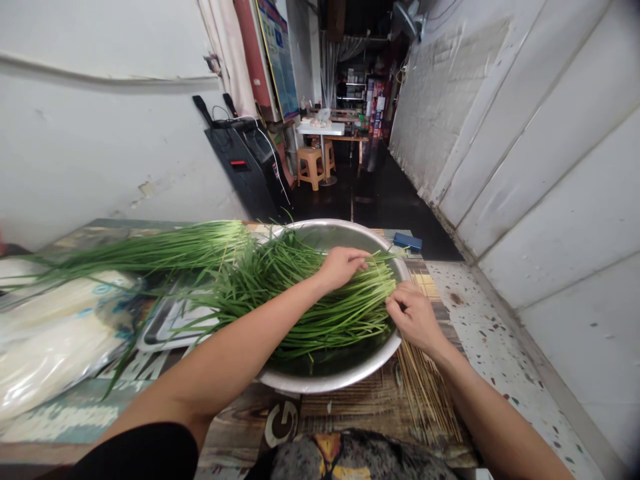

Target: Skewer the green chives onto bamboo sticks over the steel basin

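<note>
a wood-patterned counter [235, 433] carries everything here. the widest thing on it is a round metal bowl [325, 383], filled with long green stalks [320, 313], their leafy ends hanging over the left side and their pale ends by the right rim. a second green bundle [165, 250] lies to the left, its pale ends toward the bowl. at the far left sits a plastic bag [60, 333], and between it and the bowl is a tray [170, 320], partly under leaves. thin sticks [430, 393] lie right of the bowl. the left hand [345, 267] is over the pale ends, fingers bent; the right hand [415, 317] is curled at the right rim beside them. whether either is closed on a stalk, i cannot tell. smallest is a blue box [408, 242], beyond the right hand.
</note>
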The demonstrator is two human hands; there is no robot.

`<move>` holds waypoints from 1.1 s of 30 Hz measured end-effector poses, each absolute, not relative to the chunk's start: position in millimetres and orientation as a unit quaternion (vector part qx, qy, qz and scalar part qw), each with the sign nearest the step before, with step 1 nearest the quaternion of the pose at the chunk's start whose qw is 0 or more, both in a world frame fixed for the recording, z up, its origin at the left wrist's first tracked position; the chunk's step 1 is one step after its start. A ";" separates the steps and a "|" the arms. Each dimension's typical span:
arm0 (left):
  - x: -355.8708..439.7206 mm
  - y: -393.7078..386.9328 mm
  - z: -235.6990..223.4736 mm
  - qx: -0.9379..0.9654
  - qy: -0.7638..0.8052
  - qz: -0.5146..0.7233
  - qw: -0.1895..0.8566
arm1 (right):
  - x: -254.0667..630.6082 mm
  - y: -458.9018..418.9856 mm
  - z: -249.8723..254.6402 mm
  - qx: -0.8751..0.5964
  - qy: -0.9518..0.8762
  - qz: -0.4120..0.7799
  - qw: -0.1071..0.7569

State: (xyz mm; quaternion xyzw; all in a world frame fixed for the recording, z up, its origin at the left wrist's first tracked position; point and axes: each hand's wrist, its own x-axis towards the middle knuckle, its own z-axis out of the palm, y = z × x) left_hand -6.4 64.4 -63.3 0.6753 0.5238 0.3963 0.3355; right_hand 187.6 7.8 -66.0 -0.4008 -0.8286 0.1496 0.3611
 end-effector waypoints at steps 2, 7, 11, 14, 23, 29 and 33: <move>-6.5 64.7 -64.0 0.679 0.523 0.395 0.331 | 187.6 8.0 -66.2 -0.400 -0.829 0.148 0.362; -6.1 63.9 -64.3 0.678 0.521 0.396 0.333 | 187.6 7.8 -65.7 -0.402 -0.830 0.146 0.359; -6.1 63.0 -63.2 0.684 0.519 0.392 0.330 | 187.6 7.5 -65.4 -0.404 -0.830 0.150 0.355; -6.6 63.8 -63.9 0.692 0.516 0.385 0.326 | 187.5 7.7 -65.6 -0.402 -0.829 0.152 0.357; -2.3 60.1 -58.4 0.743 0.503 0.328 0.294 | 187.7 8.2 -67.1 -0.407 -0.825 0.150 0.361; -16.2 64.8 -47.7 0.785 0.515 0.265 0.218 | 187.3 8.1 -67.9 -0.409 -0.821 0.155 0.368; -23.7 71.4 -60.0 0.775 0.579 0.220 0.125 | 187.1 8.1 -67.8 -0.411 -0.820 0.155 0.367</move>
